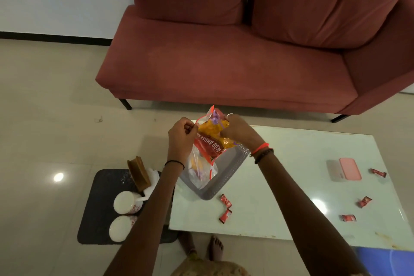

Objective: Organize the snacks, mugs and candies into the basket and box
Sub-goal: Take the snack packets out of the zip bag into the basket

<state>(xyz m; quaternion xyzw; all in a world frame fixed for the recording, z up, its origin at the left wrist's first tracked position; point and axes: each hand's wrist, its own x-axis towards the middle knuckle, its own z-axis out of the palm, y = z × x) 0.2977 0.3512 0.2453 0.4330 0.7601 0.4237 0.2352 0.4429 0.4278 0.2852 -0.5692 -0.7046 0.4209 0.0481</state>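
Both hands, left (180,139) and right (237,129), grip a snack bag (209,141) over the basket (228,169); candies (225,200), mugs (126,203) and box (349,169) still wait.

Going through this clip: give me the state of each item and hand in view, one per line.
Left hand: closed on the snack packet's edge.
Right hand: closed on the packet's top.
Snack packet: held upright over the basket.
Grey basket: on the table, clear bag inside.
Pink box: lid shut, on the table.
Red candies: loose, scattered on the table.
Two mugs: on the floor mat.
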